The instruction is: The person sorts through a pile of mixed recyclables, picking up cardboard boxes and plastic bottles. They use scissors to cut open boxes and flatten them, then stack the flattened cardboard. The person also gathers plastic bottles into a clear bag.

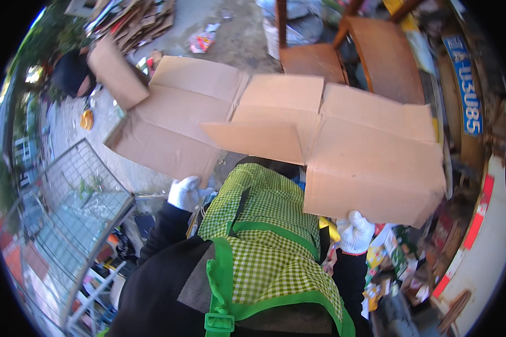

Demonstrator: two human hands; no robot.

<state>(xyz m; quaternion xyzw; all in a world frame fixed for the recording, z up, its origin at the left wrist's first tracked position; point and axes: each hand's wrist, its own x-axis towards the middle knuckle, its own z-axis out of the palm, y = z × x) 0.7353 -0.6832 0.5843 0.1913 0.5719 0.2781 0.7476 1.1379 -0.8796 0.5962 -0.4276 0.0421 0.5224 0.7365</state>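
Note:
A large brown cardboard box (371, 163), opened out into a wide sheet, spreads in front of me. Creases divide it into panels, and one flap (258, 140) at the middle stands partly folded. My left hand (185, 194), in a white knit glove, grips the lower edge of the left panel. The white-gloved right hand (356, 233) pinches the bottom edge of the right panel, its thumb on the near side; the fingers behind the board are hidden. Between my arms hangs a green checked apron (264, 224).
Wooden chairs (385, 62) stand beyond the cardboard on the right. Flattened cardboard (138, 22) is piled at far left. A wire mesh frame (78, 208) leans on the left. Mixed litter (393, 253) lies below my right hand. A person in a black cap (73, 73) is at upper left.

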